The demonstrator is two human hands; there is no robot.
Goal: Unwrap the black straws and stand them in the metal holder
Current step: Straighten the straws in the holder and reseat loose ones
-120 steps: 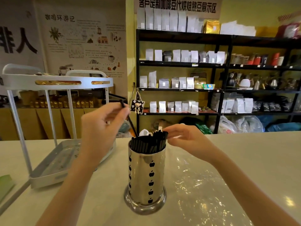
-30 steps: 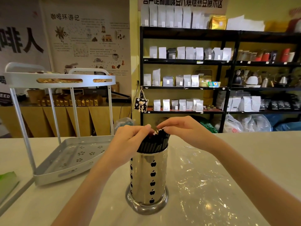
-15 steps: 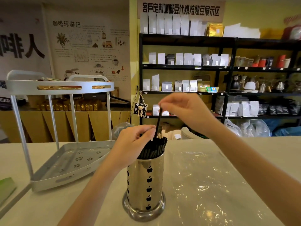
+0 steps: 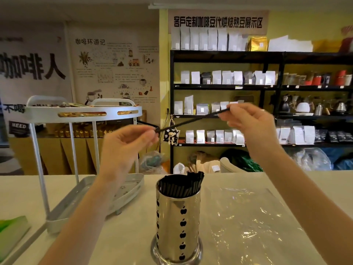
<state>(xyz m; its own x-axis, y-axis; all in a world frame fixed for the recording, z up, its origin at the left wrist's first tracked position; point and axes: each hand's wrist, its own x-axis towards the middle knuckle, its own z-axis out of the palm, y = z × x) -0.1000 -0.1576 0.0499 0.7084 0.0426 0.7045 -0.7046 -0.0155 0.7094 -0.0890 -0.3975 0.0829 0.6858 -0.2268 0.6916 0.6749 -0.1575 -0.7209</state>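
Both hands are up above the metal holder (image 4: 178,217) now, with a single black straw (image 4: 193,120) stretched between them. The left hand (image 4: 127,150) pinches its lower end between thumb and fingertips, up and to the left of the holder; the right hand (image 4: 250,123) pinches the higher end, up and to the right. So the straw's long axis runs nearly level, tilted upward toward the right, and crosswise to the holder's upright opening. Whether any wrapper clings to it I cannot tell; it is too fine to see. By my reckoning, the straw must swing upright before it can go down, and the left hand's end sits lower and nearer the rim, so that end looks the likelier to lead. Inside the holder, a bunch of straws (image 4: 181,185) already stands, leaning right, tips just above the rim. The holder sits on a pale worktop (image 4: 133,236), with a clear plastic sheet (image 4: 254,217) spread right of it and a white two-tier rack (image 4: 80,131) left of it. Behind the holder, black shelves (image 4: 267,87) carry rows of pale bags.
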